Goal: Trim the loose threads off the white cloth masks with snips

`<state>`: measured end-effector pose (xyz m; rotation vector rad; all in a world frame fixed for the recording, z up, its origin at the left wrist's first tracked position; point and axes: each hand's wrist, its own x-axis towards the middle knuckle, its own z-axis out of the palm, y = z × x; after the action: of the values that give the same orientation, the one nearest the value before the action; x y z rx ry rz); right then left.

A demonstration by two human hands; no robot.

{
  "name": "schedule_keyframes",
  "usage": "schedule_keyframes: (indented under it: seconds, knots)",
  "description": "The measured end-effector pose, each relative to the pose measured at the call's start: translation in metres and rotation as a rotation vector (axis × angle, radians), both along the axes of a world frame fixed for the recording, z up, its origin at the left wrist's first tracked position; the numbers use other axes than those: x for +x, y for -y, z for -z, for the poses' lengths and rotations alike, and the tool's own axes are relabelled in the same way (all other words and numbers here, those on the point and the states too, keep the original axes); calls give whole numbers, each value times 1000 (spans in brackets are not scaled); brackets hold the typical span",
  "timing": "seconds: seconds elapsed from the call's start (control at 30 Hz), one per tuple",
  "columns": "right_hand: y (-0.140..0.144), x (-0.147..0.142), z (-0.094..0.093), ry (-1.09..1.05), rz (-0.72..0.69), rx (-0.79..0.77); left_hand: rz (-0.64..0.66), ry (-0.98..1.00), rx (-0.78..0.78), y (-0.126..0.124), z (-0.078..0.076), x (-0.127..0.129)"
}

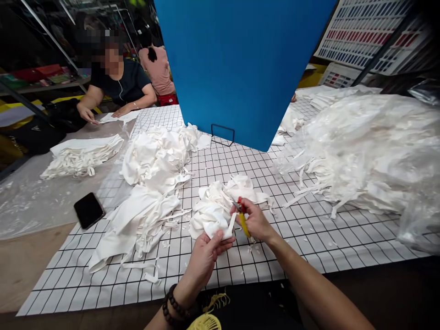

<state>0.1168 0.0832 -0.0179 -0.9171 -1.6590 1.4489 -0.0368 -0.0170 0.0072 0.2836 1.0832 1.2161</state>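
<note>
My left hand (205, 254) is closed on the near edge of a white cloth piece (213, 219), thumb on top. A narrow white strap (232, 223) rises from that piece toward my right hand (255, 221). My right hand grips small scissors with red and yellow handles (244, 222), their blades pointing up and left over the cloth. Whether the fingertips of that hand also touch the strap, I cannot tell. More crumpled white cloth (240, 184) lies just behind the held piece. Tiny white scraps (252, 247) are scattered under my right hand.
Heaps of white cloth (154, 153) lie left on the checked tablecloth (223, 165). A phone (89, 210) rests at the left. Plastic-wrapped white pieces (371, 151) fill the right side. A large blue panel (237, 68) stands behind. A co-worker (120, 87) handles white cloth across the table.
</note>
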Motion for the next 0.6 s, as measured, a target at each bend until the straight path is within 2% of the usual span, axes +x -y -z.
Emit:
schedule_keyframes:
  seconds: [0.07, 0.13, 0.23, 0.33, 0.43, 0.5, 0.53, 0.6]
  knots:
    - [4, 8, -7, -18, 129, 103, -82, 63, -42, 1, -3, 3]
    - [11, 18, -17, -20, 225, 306, -88, 191, -108, 2, -8, 9]
    - [25, 31, -28, 46, 266, 667, 63, 432, -171, 0, -19, 20]
    - [39, 39, -33, 123, 240, 857, 148, 484, -115, -3, -29, 30]
    - [51, 44, -35, 158, 204, 900, 113, 309, -50, -6, -32, 36]
    - [59, 49, -35, 188, 143, 852, 105, 194, -29, -7, -31, 38]
    - [62, 52, -35, 207, 91, 794, 107, 155, -19, -7, -30, 37]
    - [66, 59, -34, 201, -14, 582, 102, 76, 15, -6, -28, 34]
